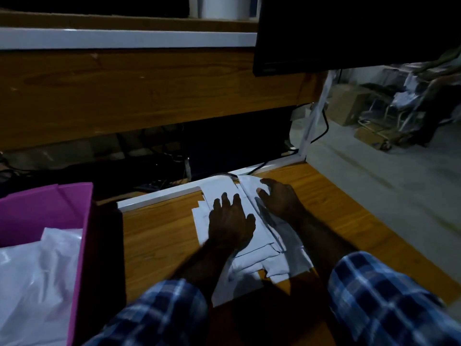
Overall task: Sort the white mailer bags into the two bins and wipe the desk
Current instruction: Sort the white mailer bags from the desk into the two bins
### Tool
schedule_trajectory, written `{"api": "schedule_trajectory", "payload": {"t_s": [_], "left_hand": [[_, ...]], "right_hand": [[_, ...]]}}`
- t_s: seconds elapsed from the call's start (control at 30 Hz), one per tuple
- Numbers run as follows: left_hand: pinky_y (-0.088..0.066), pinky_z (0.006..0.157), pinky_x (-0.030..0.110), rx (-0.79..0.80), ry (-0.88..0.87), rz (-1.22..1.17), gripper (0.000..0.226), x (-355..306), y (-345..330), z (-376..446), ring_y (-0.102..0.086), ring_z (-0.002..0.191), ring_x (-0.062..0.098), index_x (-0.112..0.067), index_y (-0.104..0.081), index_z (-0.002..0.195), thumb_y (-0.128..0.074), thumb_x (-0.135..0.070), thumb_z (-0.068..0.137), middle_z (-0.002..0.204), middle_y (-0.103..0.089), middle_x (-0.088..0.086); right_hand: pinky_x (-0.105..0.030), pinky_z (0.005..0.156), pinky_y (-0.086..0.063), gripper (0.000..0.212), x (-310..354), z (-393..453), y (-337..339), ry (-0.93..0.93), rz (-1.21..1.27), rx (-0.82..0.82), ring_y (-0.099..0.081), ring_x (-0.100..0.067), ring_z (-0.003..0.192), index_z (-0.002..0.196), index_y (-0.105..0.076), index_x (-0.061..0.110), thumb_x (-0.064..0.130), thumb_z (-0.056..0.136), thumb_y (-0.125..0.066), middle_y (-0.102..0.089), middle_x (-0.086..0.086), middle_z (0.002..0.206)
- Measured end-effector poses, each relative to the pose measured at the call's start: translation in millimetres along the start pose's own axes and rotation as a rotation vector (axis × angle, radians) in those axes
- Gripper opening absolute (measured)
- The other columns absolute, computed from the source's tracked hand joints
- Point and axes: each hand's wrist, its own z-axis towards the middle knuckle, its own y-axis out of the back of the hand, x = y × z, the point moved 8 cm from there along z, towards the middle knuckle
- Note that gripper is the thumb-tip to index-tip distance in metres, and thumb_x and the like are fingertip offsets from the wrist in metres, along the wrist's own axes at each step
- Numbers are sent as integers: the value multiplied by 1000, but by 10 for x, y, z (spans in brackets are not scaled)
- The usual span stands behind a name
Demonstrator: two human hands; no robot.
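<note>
The left hand [230, 221] lay flat, fingers straight, on the mailer bags [254, 255]; the right hand [280, 198] curled at the stack's far edge. On the bench [159, 236], the loose stack could fan apart and slide.

Desk [159, 236]: wood-grain top, smooth, low sheen, white edge trim. Mailer bags [259, 236]: matt white, creased. Bin [82, 221] at 9 o'clock: pink plastic holding glossy crinkled bags; sleeves [374, 295] checked cloth.

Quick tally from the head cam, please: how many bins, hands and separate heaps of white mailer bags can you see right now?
Pink bin: 1, the only bin in view
Heaps of white mailer bags: 2, the desk stack and the bin heap
Hands: 2, left hand and right hand, both lying on the desk stack
Total: 5
</note>
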Motion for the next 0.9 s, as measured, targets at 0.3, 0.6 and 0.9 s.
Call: {"api": "schedule_trajectory", "payload": {"t_s": [0.3, 0.6, 0.9], "left_hand": [[4, 109, 67, -78, 143, 6, 73, 77, -476, 82, 13, 146, 32, -20, -16, 150, -11, -64, 92, 159, 8, 14], [-14, 115, 54, -106, 130, -72, 74, 143, -369, 103, 0, 147, 31, -14, -23, 144, -42, -56, 88, 159, -9, 14], [-45, 91, 44, -300, 58, -138, 55, 148, 83, 41, -41, 123, 24, -17, -54, 118, -56, -50, 74, 123, -56, 0]], "right_hand": [[-48, 112, -30, 58, -469, -3, -512, -53, -34, 110, -29, -35, 139, 149, -28, 34, 56, 97, -36, -24, -12, 157], [-43, 110, -33, 56, -461, -100, -534, -24, -3, -9, -38, -35, 135, 146, -38, 27, 50, 95, -41, -36, -16, 151], [-31, 90, -51, 34, -83, -120, -95, 118, 77, -286, -64, -26, 107, 124, -64, 16, 10, 92, -59, -64, -11, 125]]}}
